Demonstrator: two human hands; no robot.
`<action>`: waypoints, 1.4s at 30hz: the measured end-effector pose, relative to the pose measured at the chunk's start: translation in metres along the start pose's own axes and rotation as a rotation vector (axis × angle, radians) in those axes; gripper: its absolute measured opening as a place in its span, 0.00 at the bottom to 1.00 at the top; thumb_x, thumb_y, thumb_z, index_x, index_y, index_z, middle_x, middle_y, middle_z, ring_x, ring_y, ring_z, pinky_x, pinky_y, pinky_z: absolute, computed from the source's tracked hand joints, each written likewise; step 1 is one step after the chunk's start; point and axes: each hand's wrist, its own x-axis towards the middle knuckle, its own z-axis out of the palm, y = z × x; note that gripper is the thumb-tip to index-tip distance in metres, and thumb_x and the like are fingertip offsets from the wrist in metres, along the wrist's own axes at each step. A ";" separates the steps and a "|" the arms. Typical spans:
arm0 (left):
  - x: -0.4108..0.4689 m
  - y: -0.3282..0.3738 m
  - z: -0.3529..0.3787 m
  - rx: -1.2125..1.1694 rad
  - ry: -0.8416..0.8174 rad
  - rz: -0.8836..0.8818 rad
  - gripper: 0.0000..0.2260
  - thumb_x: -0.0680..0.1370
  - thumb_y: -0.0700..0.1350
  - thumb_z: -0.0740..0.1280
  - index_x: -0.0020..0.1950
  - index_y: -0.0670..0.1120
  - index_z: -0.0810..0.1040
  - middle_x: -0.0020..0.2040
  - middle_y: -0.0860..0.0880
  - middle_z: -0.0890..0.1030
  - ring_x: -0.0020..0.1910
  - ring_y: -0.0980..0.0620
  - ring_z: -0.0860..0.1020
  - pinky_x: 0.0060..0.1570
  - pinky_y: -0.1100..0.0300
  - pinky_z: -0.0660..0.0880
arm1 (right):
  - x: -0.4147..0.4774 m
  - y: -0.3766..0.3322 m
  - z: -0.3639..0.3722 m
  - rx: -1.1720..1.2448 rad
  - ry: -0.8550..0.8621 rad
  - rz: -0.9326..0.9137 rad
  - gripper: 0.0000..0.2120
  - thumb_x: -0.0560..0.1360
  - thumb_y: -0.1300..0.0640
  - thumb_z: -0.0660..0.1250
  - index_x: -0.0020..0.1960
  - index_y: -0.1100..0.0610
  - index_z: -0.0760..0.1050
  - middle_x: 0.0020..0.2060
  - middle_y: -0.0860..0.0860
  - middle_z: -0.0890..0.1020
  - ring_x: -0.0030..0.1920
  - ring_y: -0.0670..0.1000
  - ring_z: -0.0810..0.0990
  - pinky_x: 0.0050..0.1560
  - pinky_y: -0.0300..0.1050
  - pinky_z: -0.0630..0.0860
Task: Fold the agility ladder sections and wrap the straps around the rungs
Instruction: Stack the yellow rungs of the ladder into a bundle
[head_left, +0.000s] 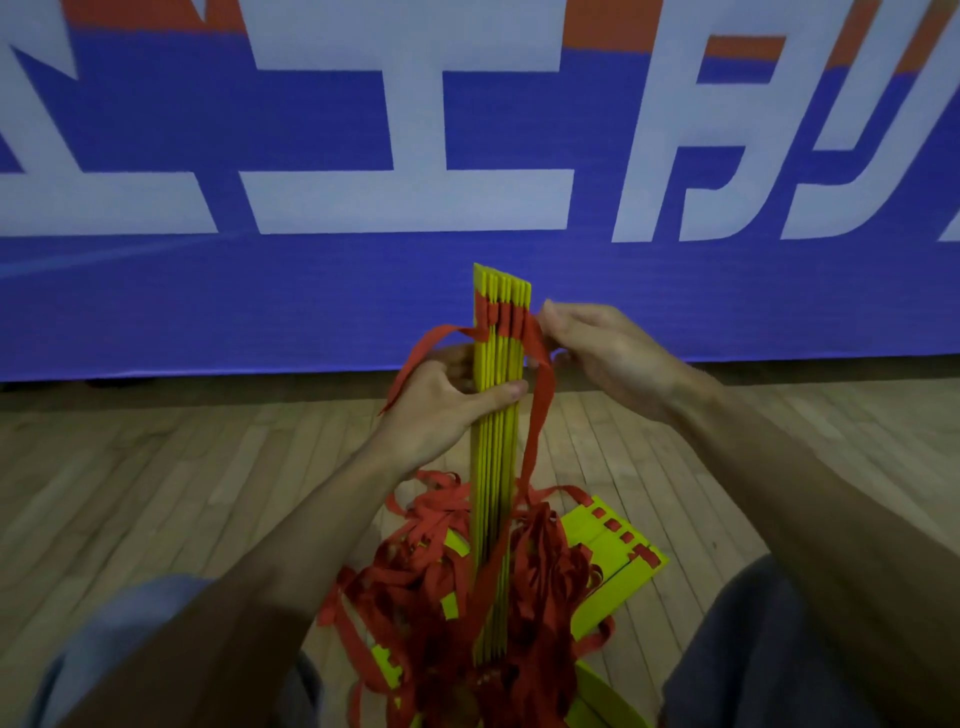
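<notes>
Two hands (441, 402) (610, 356), one rung bundle (496, 447)

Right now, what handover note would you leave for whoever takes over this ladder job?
Left hand grips the upright stack of yellow rungs mid-height.
Right hand appears to pinch a red strap beside the stack's top.
Done: many rungs gathered, strap crossing the top.
Left: the loose straps tangled on the floor and the flat rungs among them are not yet folded in or wrapped.

Head view, forward-down, near hands (519, 374)
</notes>
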 end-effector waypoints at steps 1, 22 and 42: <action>0.000 0.001 -0.002 0.022 -0.004 0.002 0.09 0.73 0.42 0.74 0.50 0.53 0.82 0.48 0.53 0.86 0.49 0.56 0.83 0.50 0.60 0.79 | -0.002 -0.004 0.004 -0.004 -0.014 0.010 0.18 0.75 0.41 0.65 0.40 0.55 0.79 0.42 0.53 0.81 0.47 0.54 0.79 0.62 0.64 0.73; 0.003 0.021 -0.034 -0.052 0.321 0.074 0.03 0.73 0.45 0.74 0.41 0.49 0.81 0.45 0.41 0.84 0.46 0.37 0.83 0.49 0.37 0.79 | -0.010 0.031 0.068 -0.372 -0.158 0.106 0.19 0.67 0.50 0.78 0.52 0.47 0.73 0.38 0.40 0.78 0.37 0.34 0.77 0.37 0.29 0.71; -0.024 -0.005 0.008 0.126 -0.419 -0.229 0.23 0.74 0.43 0.71 0.68 0.48 0.72 0.63 0.51 0.79 0.63 0.57 0.77 0.59 0.65 0.74 | -0.019 0.001 -0.002 -0.189 0.476 -0.039 0.21 0.62 0.46 0.81 0.34 0.55 0.70 0.29 0.57 0.79 0.28 0.54 0.80 0.29 0.50 0.78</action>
